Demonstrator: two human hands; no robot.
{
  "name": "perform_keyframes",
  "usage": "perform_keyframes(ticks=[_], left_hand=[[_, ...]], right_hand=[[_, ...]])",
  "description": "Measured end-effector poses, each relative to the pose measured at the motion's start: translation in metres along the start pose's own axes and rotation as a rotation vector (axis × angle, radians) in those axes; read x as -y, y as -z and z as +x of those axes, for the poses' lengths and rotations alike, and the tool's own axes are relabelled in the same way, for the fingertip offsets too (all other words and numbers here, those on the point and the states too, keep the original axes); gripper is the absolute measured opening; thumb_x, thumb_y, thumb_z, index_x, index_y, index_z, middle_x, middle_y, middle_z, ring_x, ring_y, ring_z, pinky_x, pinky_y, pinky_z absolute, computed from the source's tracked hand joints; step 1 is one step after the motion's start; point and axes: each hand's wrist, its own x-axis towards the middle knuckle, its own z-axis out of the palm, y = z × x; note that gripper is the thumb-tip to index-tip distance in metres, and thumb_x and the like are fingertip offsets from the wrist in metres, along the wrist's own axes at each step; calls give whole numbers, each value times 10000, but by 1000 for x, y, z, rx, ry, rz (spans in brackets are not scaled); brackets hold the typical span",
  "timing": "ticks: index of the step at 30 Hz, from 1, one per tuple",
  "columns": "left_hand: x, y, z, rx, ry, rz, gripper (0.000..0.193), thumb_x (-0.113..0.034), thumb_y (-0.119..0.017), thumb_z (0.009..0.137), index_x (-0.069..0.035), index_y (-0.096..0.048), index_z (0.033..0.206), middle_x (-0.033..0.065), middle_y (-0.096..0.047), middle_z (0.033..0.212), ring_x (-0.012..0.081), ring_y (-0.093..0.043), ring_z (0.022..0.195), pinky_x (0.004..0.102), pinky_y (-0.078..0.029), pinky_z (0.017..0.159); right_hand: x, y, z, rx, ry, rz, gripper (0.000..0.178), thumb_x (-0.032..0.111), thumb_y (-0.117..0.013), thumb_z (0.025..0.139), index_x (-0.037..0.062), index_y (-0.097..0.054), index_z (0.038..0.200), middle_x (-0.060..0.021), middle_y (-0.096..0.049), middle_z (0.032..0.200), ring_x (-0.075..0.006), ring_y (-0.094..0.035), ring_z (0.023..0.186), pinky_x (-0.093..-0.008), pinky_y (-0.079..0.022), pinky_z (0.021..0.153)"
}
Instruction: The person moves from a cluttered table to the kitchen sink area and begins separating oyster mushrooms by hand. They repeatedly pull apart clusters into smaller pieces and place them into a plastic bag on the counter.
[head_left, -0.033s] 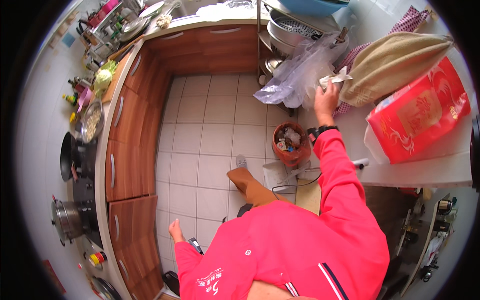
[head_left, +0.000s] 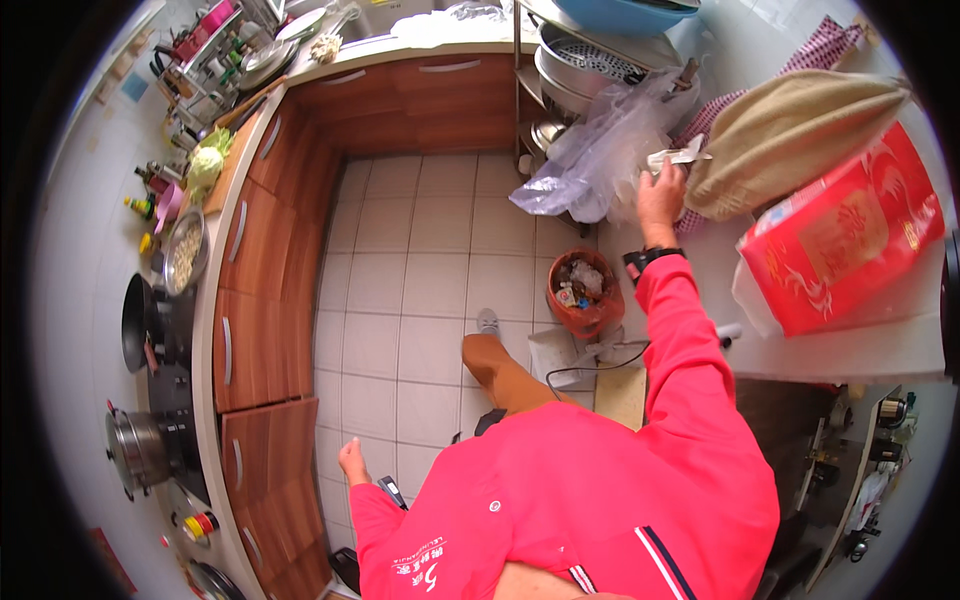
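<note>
My right hand (head_left: 660,205) reaches out over the counter on the right. Its fingers are closed at a crumpled white piece (head_left: 676,157), which looks like tissue paper. Just left of that hand, a clear plastic bag (head_left: 600,150) hangs over the counter's edge. A beige cloth (head_left: 800,130) lies to its right, with a red printed package (head_left: 842,235) nearer me. Low on the left, my left hand (head_left: 353,462) is beside my body above the floor, fingers curled in, and nothing shows in it.
An orange-red bin (head_left: 584,312) with rubbish stands on the tiles below my right arm, a white dustpan (head_left: 553,352) beside it. Steel steamer pots (head_left: 570,65) fill a rack ahead. Along the left counter are a cabbage (head_left: 206,163), a bowl (head_left: 186,250), a wok (head_left: 138,322) and a pot (head_left: 140,450).
The view has shifted slightly, and my right hand sits a little farther right and lower in it. The white piece stays at its fingers.
</note>
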Motion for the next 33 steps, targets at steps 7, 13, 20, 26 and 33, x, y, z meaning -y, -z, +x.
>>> perform_keyframes(ticks=[7, 13, 20, 26, 33], left_hand=[[-91, -43, 79, 118, 90, 280, 321, -212, -681, 848, 60, -655, 1016, 88, -660, 945, 163, -591, 884, 309, -468, 816], [-179, -109, 139, 180, 103, 364, 356, -213, -687, 846, 64, -643, 1066, 109, -664, 1003, 182, -597, 952, 317, -466, 858], [-316, -242, 174, 561, -362, 582, 470, -258, -672, 856, 61, -580, 1189, 182, -633, 1156, 227, -593, 1089, 330, -452, 943], [-382, -323, 181, 744, -460, 567, 490, -267, -668, 859, 61, -565, 1209, 203, -616, 1178, 245, -585, 1114, 337, -450, 958], [-401, -328, 211, 806, -428, 683, 489, -267, -671, 856, 63, -568, 1203, 192, -629, 1157, 232, -606, 1068, 328, -470, 920]], right_hand=[[-30, -50, 93, 598, -276, -259, 324, 214, -547, 811, 16, -653, 1044, -200, -628, 1004, -400, -592, 919, -470, -486, 816], [-3, -32, 61, 42, 10, -138, 304, 122, -558, 810, 40, -609, 1098, -132, -592, 1101, -343, -548, 1031, -429, -445, 876], [11, -23, -1, 573, 7, -343, 278, 118, -552, 828, 51, -614, 1090, -112, -605, 1082, -317, -570, 1001, -429, -457, 846], [-38, -39, 10, 589, -517, 64, 296, 132, -490, 838, 13, -633, 1068, -180, -653, 1025, -361, -614, 954, -406, -480, 821], [-79, -78, 23, 1005, -580, -289, 276, 146, -511, 821, 18, -668, 1008, -240, -643, 1016, -409, -611, 973, -442, -488, 818]])
